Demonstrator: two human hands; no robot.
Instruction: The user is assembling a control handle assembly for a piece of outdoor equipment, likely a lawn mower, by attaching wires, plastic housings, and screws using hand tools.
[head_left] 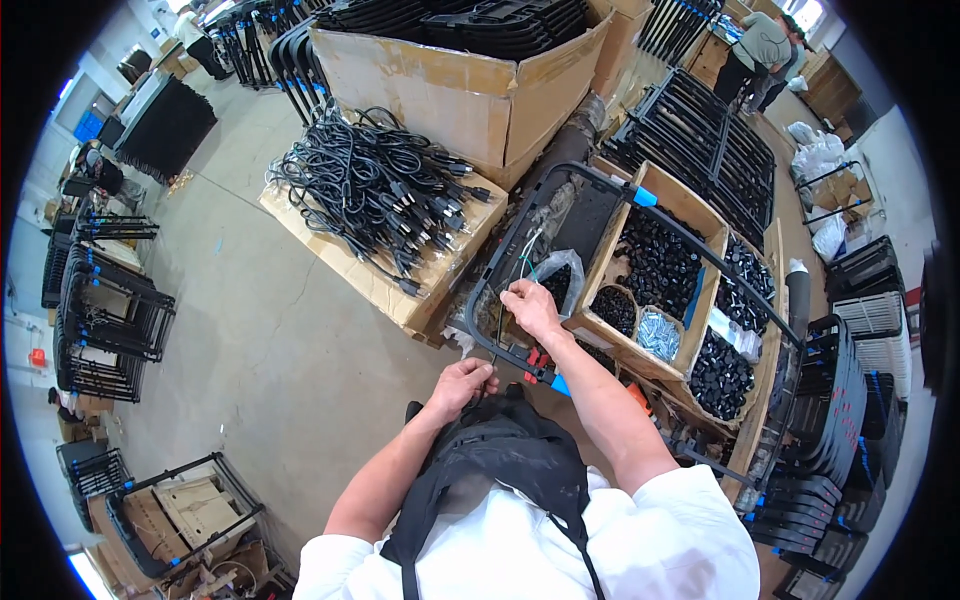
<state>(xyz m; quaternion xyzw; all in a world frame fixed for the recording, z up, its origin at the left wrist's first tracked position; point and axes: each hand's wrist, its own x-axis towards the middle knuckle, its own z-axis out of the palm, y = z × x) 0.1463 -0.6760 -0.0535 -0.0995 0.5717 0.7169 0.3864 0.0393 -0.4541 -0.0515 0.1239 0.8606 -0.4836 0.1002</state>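
A black tubular frame (484, 290) with rounded corners and blue wraps lies across the bench in front of me. My right hand (535, 309) is closed in a pinch over its left part, at a thin wire (527, 262) with a pale and green stretch rising beyond the fingers. Nearer to me, my left hand (465, 388) is pinched just outside the frame's near corner. What its fingertips hold is too small to make out. A thin dark line runs between the two hands. Red clips (539, 364) sit on the frame's near bar, right of my left hand.
Right of my hands, a wooden box (592, 318) holds black caps and silver screws. A clear plastic bag (573, 277) lies beside it. Black cables (385, 190) are heaped on a carton at the left, before a large cardboard box (420, 100). Two people (762, 55) stand far right.
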